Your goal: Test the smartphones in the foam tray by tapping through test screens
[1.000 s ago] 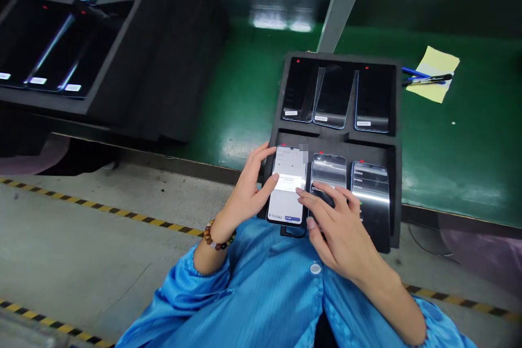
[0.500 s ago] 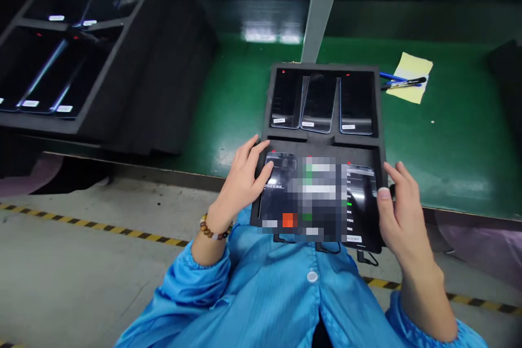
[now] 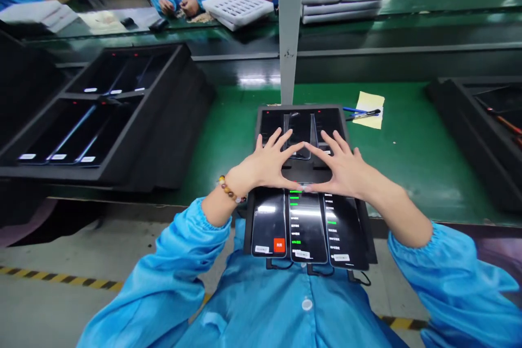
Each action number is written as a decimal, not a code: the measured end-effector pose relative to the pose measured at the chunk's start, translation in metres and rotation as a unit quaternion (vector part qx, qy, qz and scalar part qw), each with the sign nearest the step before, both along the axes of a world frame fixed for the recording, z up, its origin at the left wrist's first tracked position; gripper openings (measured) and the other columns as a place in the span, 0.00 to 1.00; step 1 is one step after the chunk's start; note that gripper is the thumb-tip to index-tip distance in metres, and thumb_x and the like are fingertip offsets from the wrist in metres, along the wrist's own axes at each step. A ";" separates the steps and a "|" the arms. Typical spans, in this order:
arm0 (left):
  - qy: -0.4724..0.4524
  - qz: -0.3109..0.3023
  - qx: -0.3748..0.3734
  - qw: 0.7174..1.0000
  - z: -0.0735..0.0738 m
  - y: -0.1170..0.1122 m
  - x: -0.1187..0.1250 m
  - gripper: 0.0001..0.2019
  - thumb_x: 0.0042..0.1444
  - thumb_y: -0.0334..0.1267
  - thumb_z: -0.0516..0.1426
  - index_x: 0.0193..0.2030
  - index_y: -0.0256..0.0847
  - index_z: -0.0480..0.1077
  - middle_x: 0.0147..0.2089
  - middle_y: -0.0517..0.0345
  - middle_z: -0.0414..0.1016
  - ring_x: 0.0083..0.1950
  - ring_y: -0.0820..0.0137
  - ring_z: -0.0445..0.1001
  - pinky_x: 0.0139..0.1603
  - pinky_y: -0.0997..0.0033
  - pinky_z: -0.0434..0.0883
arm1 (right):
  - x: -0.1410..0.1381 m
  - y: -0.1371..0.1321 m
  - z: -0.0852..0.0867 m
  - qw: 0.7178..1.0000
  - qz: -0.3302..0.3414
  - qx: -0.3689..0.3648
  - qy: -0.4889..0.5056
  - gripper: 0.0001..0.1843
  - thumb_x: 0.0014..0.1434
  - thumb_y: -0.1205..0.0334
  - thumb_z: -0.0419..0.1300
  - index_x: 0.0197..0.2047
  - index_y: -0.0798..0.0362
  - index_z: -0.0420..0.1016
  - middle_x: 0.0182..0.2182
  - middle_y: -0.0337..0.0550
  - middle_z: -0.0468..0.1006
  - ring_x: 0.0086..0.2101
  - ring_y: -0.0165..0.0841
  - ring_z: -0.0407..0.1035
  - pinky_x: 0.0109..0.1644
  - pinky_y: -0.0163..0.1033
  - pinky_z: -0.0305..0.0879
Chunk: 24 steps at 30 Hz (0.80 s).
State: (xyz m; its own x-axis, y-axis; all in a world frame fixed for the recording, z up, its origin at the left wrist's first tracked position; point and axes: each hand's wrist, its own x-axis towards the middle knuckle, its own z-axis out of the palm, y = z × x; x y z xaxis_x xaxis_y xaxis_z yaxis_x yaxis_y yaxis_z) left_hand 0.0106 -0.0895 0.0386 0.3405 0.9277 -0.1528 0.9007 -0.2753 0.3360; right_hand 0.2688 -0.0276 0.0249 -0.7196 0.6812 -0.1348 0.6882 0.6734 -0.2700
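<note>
My left hand [image 3: 267,166] is spread over the middle of a black foam tray [image 3: 249,228], a beaded bracelet [image 3: 231,191] on its wrist. My right hand [image 3: 346,167] mirrors it, fingers apart; the thumbs and index fingertips of both hands meet or nearly meet. Neither hand holds anything. Below them lie three lit smartphones: the left phone [image 3: 267,228] with an orange-red button, the middle phone [image 3: 305,228] and the right phone [image 3: 346,234] with green and white text lists. Short black cables [image 3: 320,271] come from their near ends. Dark phones [image 3: 299,125] in the far row are partly covered by my fingers.
Stacked black foam trays [image 3: 163,119] with phones stand left on the green table [image 3: 228,119]; another black tray [image 3: 457,136] is at right. Pens [image 3: 365,115] lie on yellow paper [image 3: 373,100]. A metal post [image 3: 290,38] rises behind. Across, co-workers' hands [image 3: 179,6] are near white trays [image 3: 240,5].
Both hands have moved from the tray's sides to over its middle, fingers spread and tips brought together. The view has tilted up, bringing the opposite bench and co-workers into sight.
</note>
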 end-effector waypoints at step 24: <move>-0.356 0.313 0.195 0.859 -0.091 -0.072 -0.033 0.22 0.80 0.52 0.49 0.68 0.45 0.74 0.71 0.48 0.75 0.73 0.59 0.73 0.76 0.51 0.69 | 0.080 -0.070 -0.072 0.883 -0.244 -0.063 0.397 0.29 0.79 0.48 0.52 0.78 0.43 0.64 0.75 0.49 0.67 0.72 0.47 0.65 0.78 0.64 0.60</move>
